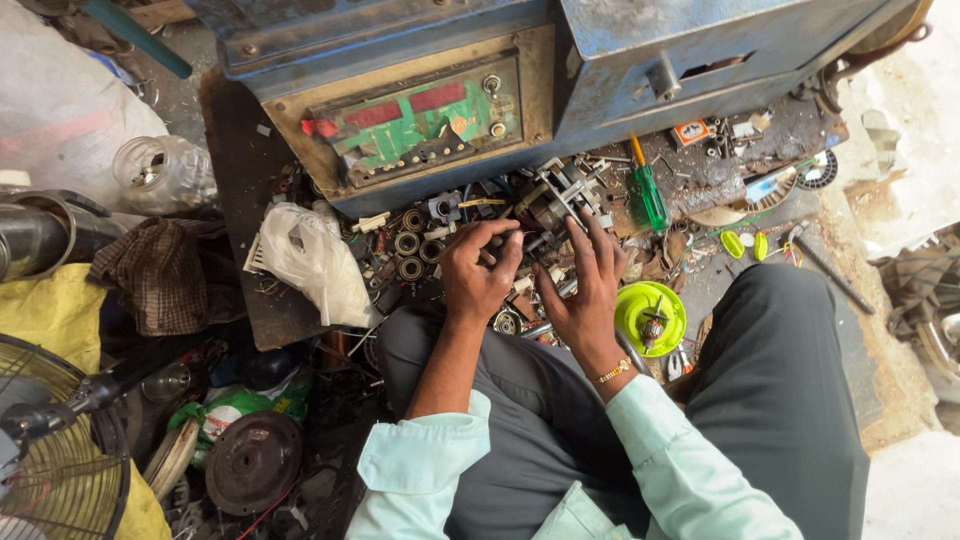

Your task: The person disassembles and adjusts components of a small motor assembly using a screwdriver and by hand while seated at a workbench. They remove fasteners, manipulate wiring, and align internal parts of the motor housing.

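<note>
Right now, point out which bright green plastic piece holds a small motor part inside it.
The round green housing beside the right hand, with a small rotor in its hollow. The two small green caps lie farther off, holding nothing.

Small dark metal motor part (545,205) — possibly an armature — amid scattered parts.

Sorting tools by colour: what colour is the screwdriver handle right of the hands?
Translucent green, on the screwdriver; the head view shows it best.

green screwdriver (647,195) | white plastic bag (312,258) | glass jar (163,174) | checked cloth (165,272) | fan (55,450) | green round lid (650,318)
</note>
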